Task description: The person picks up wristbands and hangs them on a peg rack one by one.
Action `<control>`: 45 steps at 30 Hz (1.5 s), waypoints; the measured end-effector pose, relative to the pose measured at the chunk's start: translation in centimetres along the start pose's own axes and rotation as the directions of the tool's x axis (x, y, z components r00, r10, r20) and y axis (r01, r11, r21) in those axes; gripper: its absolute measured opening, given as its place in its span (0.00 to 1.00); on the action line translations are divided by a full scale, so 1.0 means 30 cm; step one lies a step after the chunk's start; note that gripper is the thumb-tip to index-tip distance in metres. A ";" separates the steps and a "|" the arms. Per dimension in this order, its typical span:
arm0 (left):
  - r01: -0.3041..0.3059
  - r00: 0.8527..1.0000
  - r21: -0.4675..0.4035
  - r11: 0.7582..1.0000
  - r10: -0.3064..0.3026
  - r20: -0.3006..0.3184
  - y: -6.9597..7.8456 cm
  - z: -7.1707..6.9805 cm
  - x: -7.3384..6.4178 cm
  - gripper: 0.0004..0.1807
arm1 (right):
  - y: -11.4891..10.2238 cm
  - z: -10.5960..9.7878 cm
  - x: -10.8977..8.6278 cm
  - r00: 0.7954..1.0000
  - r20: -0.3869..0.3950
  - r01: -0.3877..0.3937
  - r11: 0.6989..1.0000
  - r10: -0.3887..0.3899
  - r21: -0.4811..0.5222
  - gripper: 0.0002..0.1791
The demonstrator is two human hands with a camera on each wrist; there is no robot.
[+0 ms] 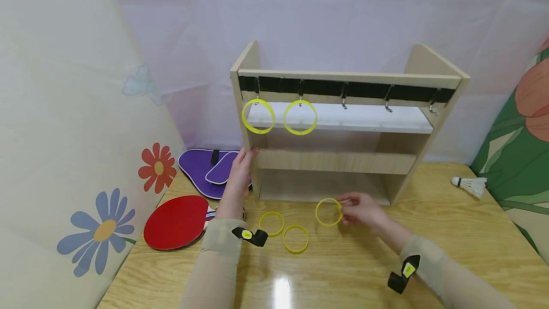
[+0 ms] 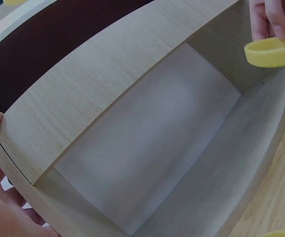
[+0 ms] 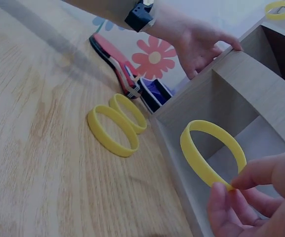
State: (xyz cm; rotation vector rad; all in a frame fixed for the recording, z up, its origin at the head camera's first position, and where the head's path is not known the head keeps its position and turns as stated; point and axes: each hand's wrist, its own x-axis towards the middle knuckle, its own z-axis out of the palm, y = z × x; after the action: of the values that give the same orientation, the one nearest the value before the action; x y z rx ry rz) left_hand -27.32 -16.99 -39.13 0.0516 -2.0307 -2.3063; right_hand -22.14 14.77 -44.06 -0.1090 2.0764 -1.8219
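Observation:
Between the thumb and fingertips of my right hand [image 1: 362, 211] a thin yellow ring [image 3: 194, 160] is pinched by its edge, held up in front of the shelf's lower opening. My left hand [image 1: 241, 169] grips the left side panel of the wooden shelf [image 1: 336, 162], its thumb at the front edge and its fingers along the outer face. Two more yellow rings hang from the leftmost hooks, one ring [image 1: 259, 131] beside another ring [image 1: 300, 132]. On the table in front lie a yellow ring [image 1: 272, 235] and a second ring [image 1: 296, 252] close together.
Three bare hooks [image 1: 344, 101] continue rightward along the black strip [image 1: 364, 90]. Left of the shelf lie a red table tennis paddle [image 1: 176, 223] and a purple paddle case [image 1: 195, 166]. A shuttlecock [image 1: 471, 186] rests on the wooden table [image 1: 450, 232] at the right.

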 end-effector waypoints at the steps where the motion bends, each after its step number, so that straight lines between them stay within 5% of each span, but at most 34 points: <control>1: -0.002 1.000 0.000 1.000 0.002 0.000 0.001 0.000 0.000 0.28 | -0.004 -0.002 -0.001 1.000 0.000 0.003 1.000 -0.003 0.010 0.25; 45: -0.003 1.000 0.001 1.000 0.003 0.009 -0.003 -0.001 0.002 0.27 | -0.242 -0.069 -0.108 0.993 -0.034 0.118 0.972 -0.114 0.203 0.22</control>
State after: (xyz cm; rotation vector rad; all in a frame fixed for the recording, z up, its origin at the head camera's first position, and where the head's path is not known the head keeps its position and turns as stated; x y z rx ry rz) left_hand -27.39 -17.01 -39.23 0.0387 -2.0346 -2.3085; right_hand -21.15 16.53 -36.08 -0.1584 1.9188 -2.1049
